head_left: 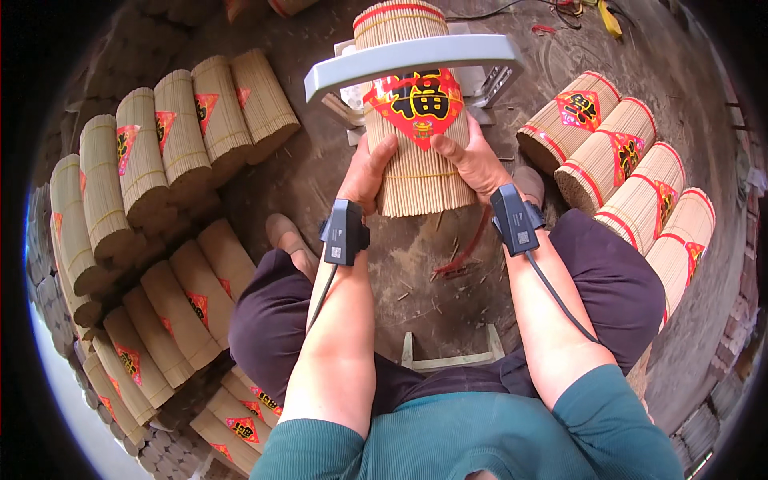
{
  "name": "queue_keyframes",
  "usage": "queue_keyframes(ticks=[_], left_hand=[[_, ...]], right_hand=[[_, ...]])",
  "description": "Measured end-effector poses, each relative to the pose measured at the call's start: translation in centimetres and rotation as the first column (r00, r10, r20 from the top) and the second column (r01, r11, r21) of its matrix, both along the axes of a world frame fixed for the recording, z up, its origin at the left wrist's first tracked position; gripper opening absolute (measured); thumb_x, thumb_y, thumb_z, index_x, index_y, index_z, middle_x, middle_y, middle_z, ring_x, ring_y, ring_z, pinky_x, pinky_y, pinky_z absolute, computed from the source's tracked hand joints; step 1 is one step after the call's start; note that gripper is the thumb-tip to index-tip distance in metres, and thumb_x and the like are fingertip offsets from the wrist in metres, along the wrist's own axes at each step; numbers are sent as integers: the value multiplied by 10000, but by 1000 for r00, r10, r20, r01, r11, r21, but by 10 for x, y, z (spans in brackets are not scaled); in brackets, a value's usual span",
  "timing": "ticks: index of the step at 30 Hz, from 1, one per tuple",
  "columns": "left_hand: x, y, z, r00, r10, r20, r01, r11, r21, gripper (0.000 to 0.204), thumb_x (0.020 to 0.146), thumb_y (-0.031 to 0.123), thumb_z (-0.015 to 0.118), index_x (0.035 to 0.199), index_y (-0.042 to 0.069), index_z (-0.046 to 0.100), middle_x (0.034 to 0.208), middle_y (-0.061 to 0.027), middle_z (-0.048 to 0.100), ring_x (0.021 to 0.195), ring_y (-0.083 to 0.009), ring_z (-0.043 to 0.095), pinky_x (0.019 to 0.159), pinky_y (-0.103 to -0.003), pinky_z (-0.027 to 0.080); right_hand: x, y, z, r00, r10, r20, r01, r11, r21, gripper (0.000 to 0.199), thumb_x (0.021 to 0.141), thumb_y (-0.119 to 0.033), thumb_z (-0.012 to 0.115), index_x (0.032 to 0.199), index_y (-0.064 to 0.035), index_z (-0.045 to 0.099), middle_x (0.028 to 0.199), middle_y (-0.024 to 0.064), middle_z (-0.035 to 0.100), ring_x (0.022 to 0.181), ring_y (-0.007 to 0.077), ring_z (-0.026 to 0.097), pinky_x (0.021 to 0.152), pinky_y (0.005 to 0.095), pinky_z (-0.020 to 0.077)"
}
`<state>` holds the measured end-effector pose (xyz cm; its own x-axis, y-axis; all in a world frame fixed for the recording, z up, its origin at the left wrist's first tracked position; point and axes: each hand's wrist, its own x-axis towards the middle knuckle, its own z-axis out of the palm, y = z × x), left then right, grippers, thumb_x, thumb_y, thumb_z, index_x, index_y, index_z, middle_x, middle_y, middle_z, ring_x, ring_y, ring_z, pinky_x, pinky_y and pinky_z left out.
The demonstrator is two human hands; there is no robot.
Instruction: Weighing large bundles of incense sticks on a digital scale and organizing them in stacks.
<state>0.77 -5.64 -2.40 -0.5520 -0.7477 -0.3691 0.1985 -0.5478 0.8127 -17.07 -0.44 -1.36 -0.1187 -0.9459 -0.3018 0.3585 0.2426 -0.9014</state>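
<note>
Item: 1 bundle of thin sticks (424,178), held between the hands, its far part passing beneath a grey arch (412,58) toward the far edge of the floor (400,276); red diamond label (424,128) uppermost.
Left hand (366,172): holding the bundle's left flank, thumb on top (fingertips hidden).
Right hand (478,164): holding the right flank, thumb beside the label's lower tip; fingertips likewise hidden.
Wrists: 2 dark modules (343,232), cabled.
Toward floor's left edge: stacked labelled bundles (180,128).
Toward right edge: red-banded bundles (606,164), in a row.
</note>
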Motion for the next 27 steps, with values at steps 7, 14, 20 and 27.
queue_keyframes(ticks=[7,14,20,27], left_hand=[[1,8,13,999,24,38,-24,1000,-14,790,768,518,714,1300,15,419,1187,-106,579,1054,-187,581,905,-343,476],[24,68,35,999,22,49,-26,996,82,692,804,402,720,1279,-9,431,1150,-94,598,993,-158,601,869,-317,496],[50,138,77,1000,-12,-15,15,977,215,555,864,335,667,1257,9,449,1156,-83,606,998,-155,614,860,-313,505],[84,196,136,995,2,-100,-14,993,-117,807,786,393,732,1365,4,325,1288,-104,512,1142,-189,533,966,-339,445]], right_hand=[[-1,7,3,1000,-12,10,12,1000,8,1186,613,-546,828,1410,54,186,1309,147,472,1220,229,450,1046,344,362],[19,73,27,999,-39,8,39,998,-44,991,673,-519,809,1331,59,344,1205,131,557,1104,200,537,965,329,437],[44,146,57,998,-62,19,61,998,33,1159,622,-554,826,1358,99,213,1233,165,510,1126,212,522,988,338,428],[75,208,128,963,-89,-253,45,983,-177,1201,651,-582,790,1411,65,122,1317,167,460,1218,245,458,1052,351,350]])
